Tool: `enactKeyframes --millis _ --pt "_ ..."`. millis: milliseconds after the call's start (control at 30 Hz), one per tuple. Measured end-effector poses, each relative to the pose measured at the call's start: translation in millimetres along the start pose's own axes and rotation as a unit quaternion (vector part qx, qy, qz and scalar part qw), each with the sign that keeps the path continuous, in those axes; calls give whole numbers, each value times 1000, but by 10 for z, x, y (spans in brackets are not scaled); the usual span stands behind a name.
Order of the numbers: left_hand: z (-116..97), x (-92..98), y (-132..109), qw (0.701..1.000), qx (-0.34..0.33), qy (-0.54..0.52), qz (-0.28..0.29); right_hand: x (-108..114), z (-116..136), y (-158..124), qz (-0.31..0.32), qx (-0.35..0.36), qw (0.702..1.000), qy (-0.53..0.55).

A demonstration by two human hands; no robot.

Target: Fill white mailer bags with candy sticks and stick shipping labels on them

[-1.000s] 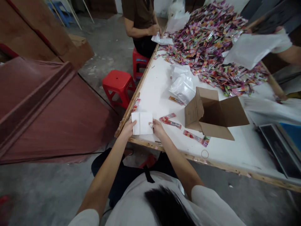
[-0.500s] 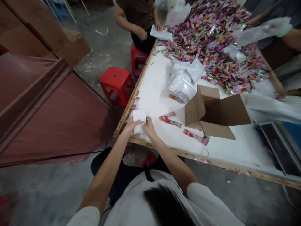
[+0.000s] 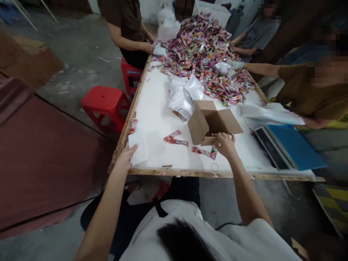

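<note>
Pinching white sheet (image 3: 140, 150) by its near-left edge with left hand (image 3: 125, 159), at near-left corner of white table (image 3: 154, 105); can see thumb laid on top, can't make out the other fingers underneath; gripping near flap of open cardboard box (image 3: 200, 127) with right hand (image 3: 225, 145), fingers bent over the flap's top edge; can't tell where right thumb sits; can't see to the bottom of the box, dark in there.

Between the hands, on the table, two red sachets (image 3: 176, 139) touching; just in front of the box, a sachet strip (image 3: 202, 152); nearer the front edge, a rubber band (image 3: 214, 167); just beyond the sheet, at the left edge, another red sachet (image 3: 133, 126); behind the box, on its left, clear-white plastic packs (image 3: 183, 101); farther back, a big heap of colored sachets (image 3: 201, 54); right of the box, a stack of white bags (image 3: 272, 114) and a blue panel (image 3: 296, 145).

Left of the table, two red stools (image 3: 104, 105); on the farther one, a co-worker in brown (image 3: 126, 25), hands near a white packet (image 3: 159, 50); at right, a co-worker in mustard (image 3: 295, 87), reaching a gloved hand (image 3: 236, 65) onto the heap.
</note>
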State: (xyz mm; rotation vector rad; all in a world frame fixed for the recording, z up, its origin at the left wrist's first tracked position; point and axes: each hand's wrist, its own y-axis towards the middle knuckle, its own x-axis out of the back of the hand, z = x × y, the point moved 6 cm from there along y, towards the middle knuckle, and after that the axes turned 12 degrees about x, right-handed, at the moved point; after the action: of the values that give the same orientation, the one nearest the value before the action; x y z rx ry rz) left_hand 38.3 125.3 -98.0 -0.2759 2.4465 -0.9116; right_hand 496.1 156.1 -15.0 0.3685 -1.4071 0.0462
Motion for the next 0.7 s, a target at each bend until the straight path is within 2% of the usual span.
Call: enactKeyframes --millis 67,133,233,300,367,433,500,567,600,700 --pt "-68 99 -139 1000 -8 -5 -10 16 98 40 -32 1 999 -40" --pt "-152 268 -314 999 -16 -5 -31 238 363 78 -91 28 994 -56" --pt "-321 539 -627 996 -40 -13 -74 667 1008 151 -156 87 983 -48" --pt "-467 690 -853 991 -75 -31 -110 754 1600 231 -134 143 980 -27" --pt "-613 820 -1089 980 -120 -45 -152 578 2272 309 -60 210 976 4" --pt "-737 921 -1330 967 -167 -43 -189 221 2906 361 26 261 964 34" --pt "-814 978 -1564 954 -204 -30 -216 -170 3397 390 100 286 952 54" --pt "-830 967 -1757 949 -214 -10 -233 -444 3697 407 141 287 945 73" --pt "-823 923 -1825 950 -211 2 -232 -513 3777 410 146 282 944 84" --pt "-792 644 -1885 961 -202 37 -186 -472 3826 380 115 292 939 138"
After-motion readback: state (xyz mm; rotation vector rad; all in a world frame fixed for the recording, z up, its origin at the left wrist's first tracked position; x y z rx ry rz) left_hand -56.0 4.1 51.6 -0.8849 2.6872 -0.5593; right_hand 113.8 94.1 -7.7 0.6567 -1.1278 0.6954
